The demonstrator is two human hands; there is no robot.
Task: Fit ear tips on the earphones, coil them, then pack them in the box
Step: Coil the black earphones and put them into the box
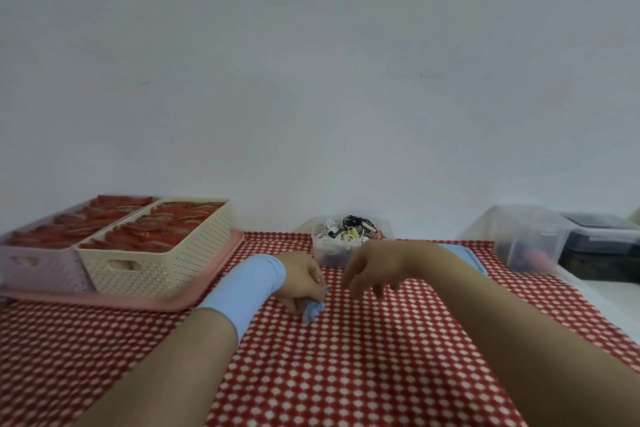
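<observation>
Left hand (300,278): fingers curled round a small blue packet (312,311), on the red dotted cloth (346,364).
Right hand (379,269): fingers loose, apart, holding nothing.
Earphones (346,230): tangled in the clear tub (323,251) just behind both hands.

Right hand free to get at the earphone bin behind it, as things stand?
Probably yes: the right hand hangs loose, seemingly empty, and the open clear bin of tangled earphones sits just beyond it, nothing between.

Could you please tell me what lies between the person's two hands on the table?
In the head view, only bare red-and-white cloth lies between the left hand, gripping a small blue item, and the right hand.
</observation>
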